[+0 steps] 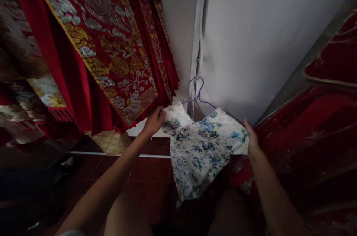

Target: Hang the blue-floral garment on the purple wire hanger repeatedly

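A white garment with blue and dark floral print hangs on a purple hanger in the middle of the view. The hanger's hook is at a white cable on the wall. At the garment's left sleeve, my left hand has its fingers pinched on the cloth edge. My right hand is against the outer edge of the right sleeve, thumb pointing up; its other fingers are hidden behind the cloth. The lower part of the garment hangs loosely and tapers to a point.
Red embroidered cloths with gold and silver patterns hang at the left. A dark red surface stands close on the right. Behind the garment is a pale wall. Below lies a dark red tiled floor.
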Tool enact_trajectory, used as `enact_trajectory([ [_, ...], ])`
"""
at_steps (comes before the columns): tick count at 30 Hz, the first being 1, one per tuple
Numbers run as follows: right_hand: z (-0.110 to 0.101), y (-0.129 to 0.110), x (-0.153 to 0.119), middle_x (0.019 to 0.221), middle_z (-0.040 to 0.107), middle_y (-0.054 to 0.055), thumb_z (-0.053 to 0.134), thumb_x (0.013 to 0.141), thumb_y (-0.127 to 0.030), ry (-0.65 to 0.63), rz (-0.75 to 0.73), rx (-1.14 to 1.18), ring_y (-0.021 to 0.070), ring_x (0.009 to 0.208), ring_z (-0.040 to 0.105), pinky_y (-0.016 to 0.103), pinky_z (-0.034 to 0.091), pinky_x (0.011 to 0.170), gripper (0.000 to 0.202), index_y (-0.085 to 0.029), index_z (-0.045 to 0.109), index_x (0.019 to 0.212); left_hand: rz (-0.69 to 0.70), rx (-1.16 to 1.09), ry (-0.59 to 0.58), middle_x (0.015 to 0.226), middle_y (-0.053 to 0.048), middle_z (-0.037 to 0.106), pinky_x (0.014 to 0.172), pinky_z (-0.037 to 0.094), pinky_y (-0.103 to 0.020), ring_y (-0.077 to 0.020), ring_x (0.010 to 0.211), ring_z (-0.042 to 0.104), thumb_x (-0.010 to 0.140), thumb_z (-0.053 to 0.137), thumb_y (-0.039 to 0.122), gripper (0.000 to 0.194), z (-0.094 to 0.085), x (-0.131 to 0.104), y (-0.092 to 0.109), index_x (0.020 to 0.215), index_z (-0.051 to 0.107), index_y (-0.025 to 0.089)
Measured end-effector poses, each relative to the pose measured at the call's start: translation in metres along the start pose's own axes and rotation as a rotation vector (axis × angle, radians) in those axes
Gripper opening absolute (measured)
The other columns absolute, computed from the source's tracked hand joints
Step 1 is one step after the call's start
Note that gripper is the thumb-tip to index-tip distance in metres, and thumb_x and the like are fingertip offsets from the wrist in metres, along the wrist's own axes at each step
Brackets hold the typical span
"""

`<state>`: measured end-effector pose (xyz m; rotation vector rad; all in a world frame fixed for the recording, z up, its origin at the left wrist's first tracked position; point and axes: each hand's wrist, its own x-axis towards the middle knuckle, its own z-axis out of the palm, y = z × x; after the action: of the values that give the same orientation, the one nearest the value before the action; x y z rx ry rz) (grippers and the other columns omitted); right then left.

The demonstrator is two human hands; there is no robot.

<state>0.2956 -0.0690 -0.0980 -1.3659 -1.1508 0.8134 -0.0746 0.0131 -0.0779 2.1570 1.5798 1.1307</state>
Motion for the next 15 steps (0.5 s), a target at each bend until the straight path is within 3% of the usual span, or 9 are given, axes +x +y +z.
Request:
enact_trajectory([
  [3, -0.012, -0.012, -0.011, 0.08, 0.078, 0.007, 0.077, 0.064, -0.059, -0.006, 0.149, 0.231, 0.0313, 0.079, 0.075, 0.041, 0.061, 0.072, 0.051, -0.02, 0.073, 0.097, -0.078, -0.115, 0.094, 0.122, -0.012, 0.064, 0.102, 0.046, -0.041, -0.0254, 0.113, 0.061, 0.093, 0.046, 0.035, 0.039, -0.004, -0.011, 0.001, 0.127, 0.053, 0.018],
  [5, -0.014, -0.023, -0.016, 0.084, 0.078, 0.005, 0.081, 0.063, -0.051, 0.022, 0.152, 0.324, 0.0303, 0.08, 0.075, 0.04, 0.062, 0.072, 0.048, -0.021, 0.071, 0.099, -0.051, -0.125, 0.215, 0.134, -0.013, 0.058, 0.11, 0.041, -0.043, -0.0261, 0.124, 0.054, 0.092, 0.048, 0.033, 0.044, -0.009, -0.017, 0.015, 0.134, 0.047, 0.019],
  [7, -0.015, -0.035, -0.018, 0.089, 0.079, 0.006, 0.077, 0.069, -0.052, 0.034, 0.142, 0.38, 0.0303, 0.084, 0.075, 0.04, 0.062, 0.073, 0.044, -0.022, 0.07, 0.1, 0.048, -0.138, 0.293, 0.147, -0.013, 0.047, 0.118, 0.031, -0.044, -0.0257, 0.138, 0.043, 0.094, 0.046, 0.031, 0.05, -0.015, -0.022, 0.033, 0.141, 0.038, 0.019],
  [11, -0.017, -0.053, -0.029, 0.095, 0.079, 0.007, 0.07, 0.077, -0.05, 0.128, 0.183, 0.451, 0.0301, 0.089, 0.075, 0.039, 0.064, 0.074, 0.037, -0.023, 0.07, 0.103, 0.225, -0.157, 0.175, 0.162, -0.012, 0.024, 0.123, 0.021, -0.047, -0.0269, 0.15, 0.023, 0.094, 0.051, 0.036, 0.069, -0.018, -0.029, 0.058, 0.153, 0.018, 0.023],
  [15, -0.013, -0.046, -0.077, 0.094, 0.079, 0.008, 0.072, 0.076, -0.05, 0.365, 0.146, 0.448, 0.0303, 0.084, 0.076, 0.04, 0.064, 0.071, 0.038, -0.024, 0.071, 0.104, 0.305, -0.066, 0.043, 0.164, -0.015, 0.014, 0.121, 0.019, -0.057, -0.0334, 0.152, 0.013, 0.085, 0.064, 0.033, 0.092, 0.002, -0.033, 0.067, 0.157, 0.006, 0.026],
])
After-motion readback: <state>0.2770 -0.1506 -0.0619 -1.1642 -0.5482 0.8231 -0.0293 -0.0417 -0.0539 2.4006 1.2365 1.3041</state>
